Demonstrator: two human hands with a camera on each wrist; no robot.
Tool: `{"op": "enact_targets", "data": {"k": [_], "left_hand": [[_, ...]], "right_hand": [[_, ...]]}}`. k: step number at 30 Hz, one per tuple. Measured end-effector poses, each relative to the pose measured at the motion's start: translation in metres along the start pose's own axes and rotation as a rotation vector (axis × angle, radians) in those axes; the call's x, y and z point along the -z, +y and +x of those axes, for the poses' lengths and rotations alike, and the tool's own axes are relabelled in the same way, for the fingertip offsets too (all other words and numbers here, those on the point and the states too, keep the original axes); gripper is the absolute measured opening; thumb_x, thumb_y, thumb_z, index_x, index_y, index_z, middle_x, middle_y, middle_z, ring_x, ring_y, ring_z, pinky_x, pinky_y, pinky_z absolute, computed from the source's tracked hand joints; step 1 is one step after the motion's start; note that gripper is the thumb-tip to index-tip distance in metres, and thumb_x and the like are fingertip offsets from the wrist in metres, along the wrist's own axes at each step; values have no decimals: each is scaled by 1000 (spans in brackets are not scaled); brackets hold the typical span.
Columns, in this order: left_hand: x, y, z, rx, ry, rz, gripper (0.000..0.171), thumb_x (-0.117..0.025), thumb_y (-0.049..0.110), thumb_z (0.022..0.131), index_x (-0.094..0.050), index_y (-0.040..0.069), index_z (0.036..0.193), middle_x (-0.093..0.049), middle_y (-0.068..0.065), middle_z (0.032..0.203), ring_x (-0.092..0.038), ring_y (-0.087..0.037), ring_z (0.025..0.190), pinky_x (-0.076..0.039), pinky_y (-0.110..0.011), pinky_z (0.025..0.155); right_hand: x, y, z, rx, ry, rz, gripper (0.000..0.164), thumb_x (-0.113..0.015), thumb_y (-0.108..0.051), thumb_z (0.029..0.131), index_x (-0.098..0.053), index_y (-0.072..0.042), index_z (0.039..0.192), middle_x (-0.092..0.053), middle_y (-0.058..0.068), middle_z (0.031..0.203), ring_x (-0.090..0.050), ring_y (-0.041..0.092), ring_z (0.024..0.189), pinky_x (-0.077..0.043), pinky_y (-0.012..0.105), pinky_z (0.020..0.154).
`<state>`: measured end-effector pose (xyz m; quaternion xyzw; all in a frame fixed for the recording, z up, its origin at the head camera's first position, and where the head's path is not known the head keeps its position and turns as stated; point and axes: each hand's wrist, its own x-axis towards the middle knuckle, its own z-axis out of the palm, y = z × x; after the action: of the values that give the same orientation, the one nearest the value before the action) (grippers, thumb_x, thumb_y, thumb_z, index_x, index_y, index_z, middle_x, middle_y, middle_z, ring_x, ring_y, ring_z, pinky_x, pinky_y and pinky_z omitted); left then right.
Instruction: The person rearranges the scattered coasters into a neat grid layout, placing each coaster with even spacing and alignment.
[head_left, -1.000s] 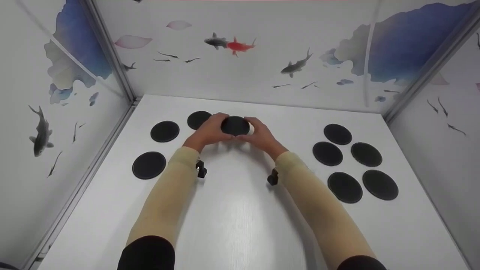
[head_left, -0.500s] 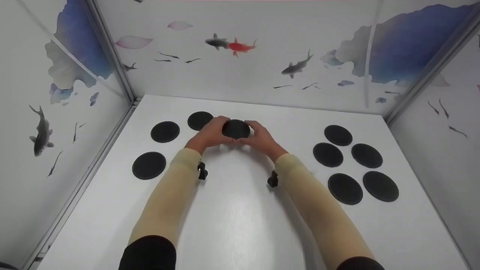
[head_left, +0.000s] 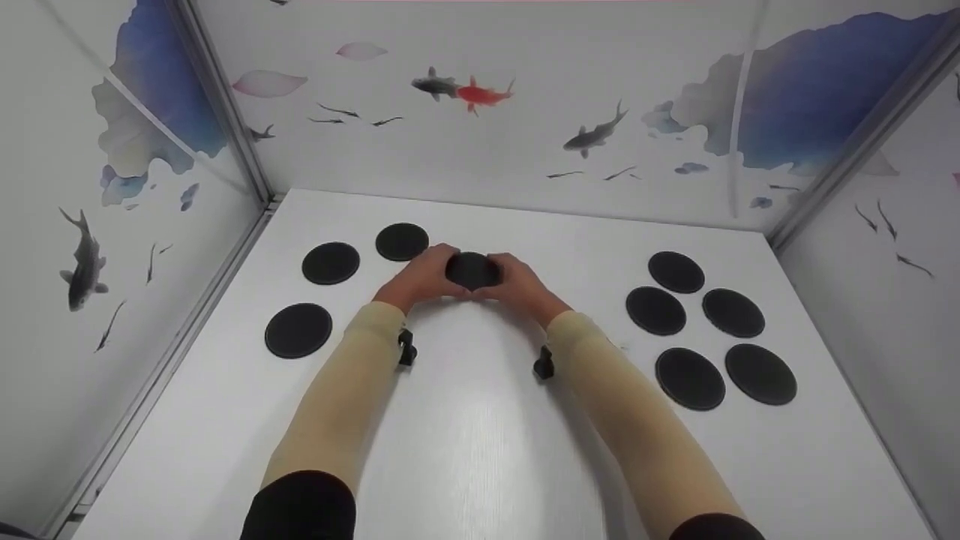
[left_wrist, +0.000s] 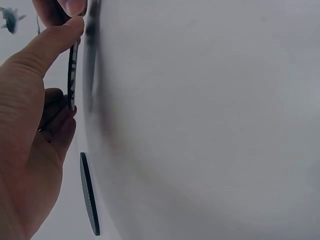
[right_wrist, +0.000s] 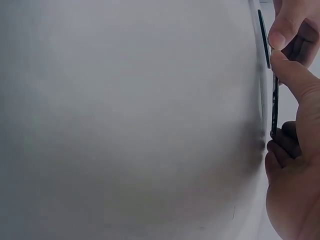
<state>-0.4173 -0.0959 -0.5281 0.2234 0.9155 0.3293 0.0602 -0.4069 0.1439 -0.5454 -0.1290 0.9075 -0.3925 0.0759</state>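
Note:
Between both hands is a round black disc (head_left: 472,271), flat like a coaster, at the middle of the table's far part. My left hand (head_left: 424,277) grips its left edge, thumb along the near side and fingers round the far side. On the opposite edge my right hand (head_left: 523,286) does the same, and the thumb tips meet. Seen edge-on in the left wrist view, the disc (left_wrist: 73,77) is held just above the table, with black-and-white markings on its underside. In the right wrist view its thin edge (right_wrist: 275,107) runs between thumb and fingers.
Left of the hands lie three more black discs, the closest one (head_left: 402,241) just beyond the left hand. Several others, such as this disc (head_left: 656,310), lie grouped at the right. Walls printed with fish (head_left: 590,138) border the white table (head_left: 465,450).
Both hands have drawn the disc a little toward me, down in the head view. A white patch beside the disc's right edge no longer shows. The other discs have stayed put.

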Motion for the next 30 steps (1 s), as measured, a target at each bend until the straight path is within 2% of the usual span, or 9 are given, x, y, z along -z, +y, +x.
{"op": "enact_targets", "data": {"k": [10, 15, 22, 30], "left_hand": [[-2, -2, 2, 17, -19, 0, 76, -98, 28, 85, -62, 4, 148, -65, -10, 142, -59, -28, 132, -44, -46, 119], [-5, -3, 2, 33, -23, 9, 73, -98, 28, 85, -63, 9, 147, -67, -6, 139, -60, -26, 131, -44, -46, 119], [-4, 1, 4, 15, -23, 39, 64, -99, 25, 84, -69, 8, 138, -71, -6, 130, -64, -26, 122, -47, -45, 115], [-5, 0, 3, 38, -19, 49, 68, -99, 28, 84, -67, 10, 141, -70, -5, 133, -62, -25, 127, -46, -44, 118]], "right_hand": [[-3, -2, 1, -26, -7, -20, 90, -95, -33, 91, -50, -8, 165, -53, 12, 165, -45, 31, 157, -32, 46, 131], [-5, -2, -1, 0, -16, -64, 84, -93, -33, 94, -52, -10, 163, -54, 10, 163, -47, 29, 155, -33, 45, 130], [-4, -6, -3, 36, -21, -85, 70, -91, -27, 95, -60, -14, 156, -60, 7, 156, -52, 27, 149, -36, 47, 128], [-3, -8, -2, 36, -35, -122, 70, -91, -28, 96, -60, -14, 157, -59, 8, 157, -51, 28, 151, -35, 47, 129]]}}
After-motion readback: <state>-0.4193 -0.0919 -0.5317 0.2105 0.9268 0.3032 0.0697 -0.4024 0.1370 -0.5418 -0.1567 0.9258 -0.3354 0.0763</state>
